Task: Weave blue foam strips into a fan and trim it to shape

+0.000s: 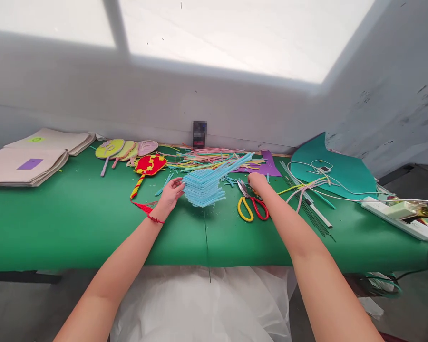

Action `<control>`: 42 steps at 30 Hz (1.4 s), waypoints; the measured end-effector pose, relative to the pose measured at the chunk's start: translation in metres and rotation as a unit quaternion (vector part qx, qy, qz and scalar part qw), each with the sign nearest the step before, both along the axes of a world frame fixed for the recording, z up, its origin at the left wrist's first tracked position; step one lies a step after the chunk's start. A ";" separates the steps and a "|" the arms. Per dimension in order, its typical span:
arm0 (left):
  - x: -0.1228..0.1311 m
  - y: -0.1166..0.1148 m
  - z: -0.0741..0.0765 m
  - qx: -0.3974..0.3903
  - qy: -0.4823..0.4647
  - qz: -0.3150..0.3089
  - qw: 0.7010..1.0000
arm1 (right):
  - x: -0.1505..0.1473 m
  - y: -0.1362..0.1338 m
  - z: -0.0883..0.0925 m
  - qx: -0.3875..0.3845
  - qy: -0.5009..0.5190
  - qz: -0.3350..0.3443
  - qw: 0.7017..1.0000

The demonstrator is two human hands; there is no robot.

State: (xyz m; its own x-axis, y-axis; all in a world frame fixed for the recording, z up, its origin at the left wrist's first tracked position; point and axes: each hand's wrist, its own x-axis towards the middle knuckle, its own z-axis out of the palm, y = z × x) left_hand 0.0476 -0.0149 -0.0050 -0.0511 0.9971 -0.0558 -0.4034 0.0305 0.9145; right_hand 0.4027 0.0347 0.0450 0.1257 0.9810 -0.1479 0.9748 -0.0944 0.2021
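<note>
Layered piece (204, 187): pale blue, chevron rows. Surface (92, 228): green. Scissors (246, 192): one handle loop yellow, other red. Round fan (146, 164): red, yellow motifs; its handle (138, 185) banded yellow and red. Tassel (144, 208), red. Large curled sheet (353, 173), teal.

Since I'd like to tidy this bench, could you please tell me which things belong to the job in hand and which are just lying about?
Likely part of the job:
blue layered piece, held by the left hand
scissors beside the right hand
coloured strips behind them

Apparently just lying about:
red fan
teal sheet
white power strip
beige stacks at left
</note>
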 end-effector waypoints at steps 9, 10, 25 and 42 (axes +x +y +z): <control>0.012 0.001 -0.025 0.093 0.311 0.028 0.945 | 0.021 0.000 0.000 0.024 0.036 0.025 0.999; 0.011 0.001 -0.025 0.094 0.313 0.025 0.945 | 0.024 -0.001 0.002 0.028 0.044 0.027 0.998; 0.008 -0.005 -0.019 0.112 0.384 0.021 0.916 | 0.000 -0.018 0.080 0.501 0.190 0.053 0.842; 0.027 -0.032 0.009 0.161 0.252 -0.125 0.946 | -0.158 -0.097 -0.034 0.310 0.675 0.046 0.668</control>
